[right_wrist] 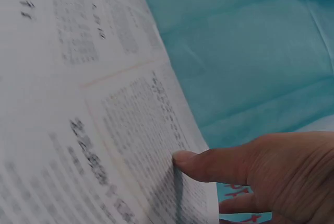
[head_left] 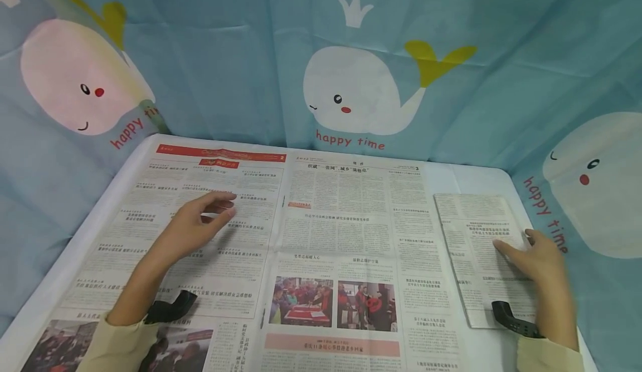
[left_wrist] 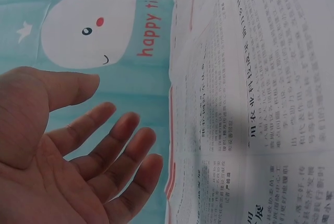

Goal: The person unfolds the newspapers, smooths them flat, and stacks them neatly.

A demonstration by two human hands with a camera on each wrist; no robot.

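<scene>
An unfolded newspaper [head_left: 351, 238] lies spread over the white table. Above its left page is my left hand [head_left: 198, 221], fingers loosely bent and nothing held. The left wrist view shows the same hand [left_wrist: 88, 156] palm visible, with thumb and fingers apart. At the right, a folded newspaper [head_left: 481, 260] lies beside the spread one. My right hand [head_left: 539, 260] grips its right edge. In the right wrist view, the thumb lies on the printed face of the folded newspaper [right_wrist: 130, 130]; the other fingertips of the right hand [right_wrist: 282, 177] are hidden behind the edge.
A light blue curtain [head_left: 225, 82] with whale prints and "happy time" lettering stands behind and along both sides of the white table [head_left: 466, 180]. Black wrist straps [head_left: 170, 308] and beige sleeves [head_left: 112, 344] are on both arms.
</scene>
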